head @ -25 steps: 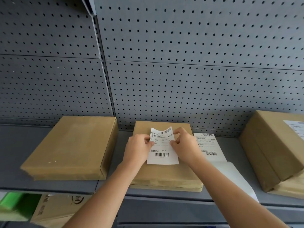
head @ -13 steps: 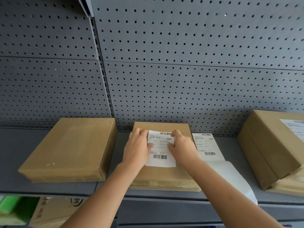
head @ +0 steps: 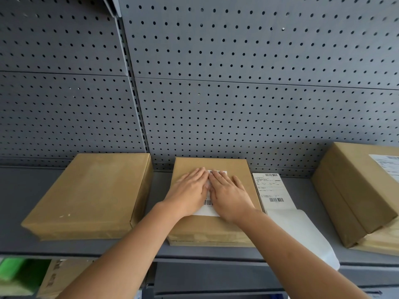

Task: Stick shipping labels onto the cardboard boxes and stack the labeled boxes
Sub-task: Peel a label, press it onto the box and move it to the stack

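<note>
Head view: left hand [head: 190, 192] and right hand [head: 228, 195], both flat with fingers extended and gripping nothing, press the shipping label [head: 210, 209] onto the middle box [head: 216, 225]. Label's long axis runs away from the person, directly under both palms; labelled stack [head: 356, 190] lies nearer the right hand.

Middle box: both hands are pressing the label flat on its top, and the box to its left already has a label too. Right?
Not quite. The head view shows both the left hand and the right hand flat on the label on the middle box, but the left box has a bare top. The labelled one is the box at far right.
</note>
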Motion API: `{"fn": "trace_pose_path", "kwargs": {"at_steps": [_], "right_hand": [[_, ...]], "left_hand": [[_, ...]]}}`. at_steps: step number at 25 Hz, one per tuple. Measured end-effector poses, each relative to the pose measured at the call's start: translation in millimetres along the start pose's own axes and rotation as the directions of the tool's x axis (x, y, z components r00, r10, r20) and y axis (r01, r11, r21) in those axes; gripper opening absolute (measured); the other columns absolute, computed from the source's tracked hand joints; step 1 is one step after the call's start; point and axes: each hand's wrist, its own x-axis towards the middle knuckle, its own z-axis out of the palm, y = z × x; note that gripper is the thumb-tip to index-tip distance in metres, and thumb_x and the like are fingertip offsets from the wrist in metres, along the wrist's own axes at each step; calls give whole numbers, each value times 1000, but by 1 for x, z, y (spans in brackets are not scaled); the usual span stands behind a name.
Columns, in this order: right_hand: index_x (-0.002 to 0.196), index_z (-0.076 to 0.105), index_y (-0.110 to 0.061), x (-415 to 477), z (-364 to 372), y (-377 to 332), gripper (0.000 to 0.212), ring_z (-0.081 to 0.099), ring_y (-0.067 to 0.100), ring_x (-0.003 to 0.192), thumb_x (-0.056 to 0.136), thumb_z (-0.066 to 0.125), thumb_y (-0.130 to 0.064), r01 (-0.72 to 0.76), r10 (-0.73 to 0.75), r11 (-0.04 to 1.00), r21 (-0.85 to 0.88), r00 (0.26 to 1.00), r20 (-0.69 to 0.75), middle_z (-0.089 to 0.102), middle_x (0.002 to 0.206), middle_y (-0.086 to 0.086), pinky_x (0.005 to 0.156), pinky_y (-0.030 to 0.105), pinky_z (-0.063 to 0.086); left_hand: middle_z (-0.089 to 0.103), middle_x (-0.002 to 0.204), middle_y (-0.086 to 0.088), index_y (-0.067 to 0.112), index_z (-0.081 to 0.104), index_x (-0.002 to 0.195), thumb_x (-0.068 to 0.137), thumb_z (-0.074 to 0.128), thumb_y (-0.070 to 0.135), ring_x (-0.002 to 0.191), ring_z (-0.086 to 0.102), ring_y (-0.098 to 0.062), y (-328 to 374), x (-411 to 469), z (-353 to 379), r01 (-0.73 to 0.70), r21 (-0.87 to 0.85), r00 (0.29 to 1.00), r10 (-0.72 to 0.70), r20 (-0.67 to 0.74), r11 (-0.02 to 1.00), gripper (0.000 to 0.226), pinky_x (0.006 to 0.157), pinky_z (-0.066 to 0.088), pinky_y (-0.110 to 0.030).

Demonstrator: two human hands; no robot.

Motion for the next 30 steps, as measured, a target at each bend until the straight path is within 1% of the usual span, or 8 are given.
{"fn": "trace_pose_path", "kwargs": {"at_steps": [2, 7, 13, 17, 19, 22, 27, 30], "right_hand": [[158, 18, -21, -1, 0, 1, 82, 11, 14, 153, 85, -9, -47, -7, 7, 1000, 3, 1000, 4, 17, 166, -4, 123, 42, 8], [158, 17, -19, -4, -1, 9, 59, 7, 9, 153, 104, 20, -42, -86, 86, 995, 43, 996, 10, 11, 167, -4, 124, 37, 2], [159, 11, -20, -15, -9, 30, 61, 2, 10, 153, 104, 19, -45, -202, 199, 975, 90, 979, 46, 8, 167, -6, 124, 39, -1], [159, 14, -19, -29, -14, 8, 58, 3, 9, 153, 105, 18, -42, -76, 76, 994, 81, 997, 7, 10, 167, -4, 124, 41, -1], [159, 13, -20, -39, -11, -8, 62, 2, 10, 153, 102, 9, -44, 4, -6, 996, 88, 1000, 22, 10, 167, -5, 125, 40, -2], [159, 10, -20, -46, -4, -17, 78, 1, 10, 153, 89, -7, -50, 39, -42, 998, 57, 998, 52, 8, 167, -4, 125, 40, -1], [159, 10, -20, -54, -5, -1, 59, 2, 7, 153, 105, 16, -43, -56, 55, 998, 27, 997, 47, 6, 167, -7, 124, 42, -2], [159, 11, -20, -64, -8, 13, 59, 1, 7, 153, 105, 17, -42, -136, 134, 990, 32, 989, 55, 6, 167, -8, 124, 41, -3]], "left_hand": [[8, 170, 1, 16, 12, 162, 109, 19, 36, 156, 5, -10, 0, 0, -1, 12, 3, 1000, -12, 0, 1000, 57, 126, 6, -31], [6, 170, 3, 17, 9, 162, 109, 18, 37, 155, 4, -7, -4, -5, -5, 61, -15, 998, -62, -8, 998, 57, 125, 4, -27], [0, 170, 2, 17, 3, 162, 108, 13, 41, 155, -1, -8, -18, -19, -8, 144, -31, 990, -143, 17, 989, 59, 125, 0, -28], [0, 170, 3, 18, 3, 161, 109, 16, 38, 154, -2, -6, 0, -37, -11, 57, -59, 998, -57, -4, 997, 57, 127, 2, -31], [-1, 170, 4, 18, 4, 162, 109, 16, 36, 154, -3, -5, 10, -45, -8, -1, -47, 1000, 2, 16, 999, 57, 127, 3, -32], [-2, 170, 5, 18, 3, 162, 109, 15, 36, 154, -5, -4, 13, -51, -2, -4, -20, 999, 5, 50, 1000, 57, 127, 3, -33], [-4, 169, 4, 18, -1, 161, 108, 15, 39, 155, -4, -7, 6, -60, 0, 70, 14, 996, -70, 53, 997, 59, 127, 3, -34], [-9, 169, 4, 18, -4, 161, 108, 11, 40, 154, -7, -7, -1, -69, -4, 126, 26, 989, -127, 69, 992, 59, 127, 1, -33]]}}
